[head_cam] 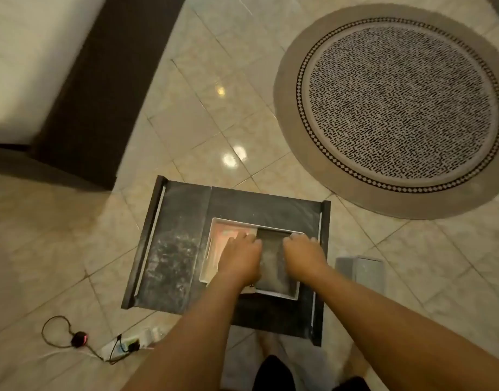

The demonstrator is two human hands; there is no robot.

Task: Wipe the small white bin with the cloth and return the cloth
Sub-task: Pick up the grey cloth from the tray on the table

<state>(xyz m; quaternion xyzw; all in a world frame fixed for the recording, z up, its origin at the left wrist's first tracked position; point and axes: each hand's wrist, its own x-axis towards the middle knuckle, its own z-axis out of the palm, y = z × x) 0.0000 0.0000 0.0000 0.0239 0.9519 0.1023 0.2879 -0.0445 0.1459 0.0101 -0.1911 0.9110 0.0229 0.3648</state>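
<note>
Round patterned rug (397, 108) sits way past the fingers, power strip (120, 347) down left, small grey box (361, 270) just right, all on tiled floor (203, 88).

Head camera looks steeply down, close above the tiled floor (242, 114)

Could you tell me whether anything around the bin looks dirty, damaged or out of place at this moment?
Yes: the dark tray under the small white bin has whitish, dusty-looking smudges, heaviest to the bin's left. A power strip with trailing cables lies loose on the floor nearby. Both hands, left hand and right hand, rest in the bin.
</note>
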